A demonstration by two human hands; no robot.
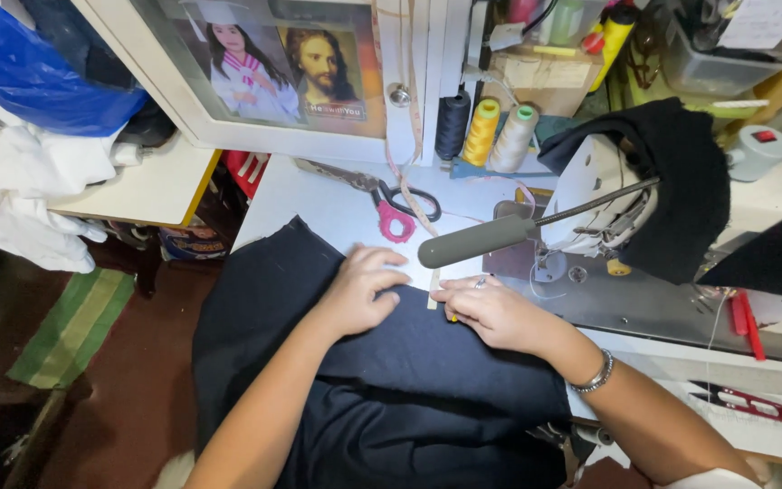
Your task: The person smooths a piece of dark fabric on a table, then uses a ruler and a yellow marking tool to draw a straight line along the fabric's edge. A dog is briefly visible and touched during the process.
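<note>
Both hands are down on the dark fabric, which drapes off the white table into the lap. The left hand lies flat, fingers loosely spread; the right hand presses the edge, fingers close together, beside a thin tape strip. A grey lamp head hangs just above the knuckles. Pink-handled scissors lie beyond, thread cones behind them, and the sewing machine sits right under black cloth.
</note>
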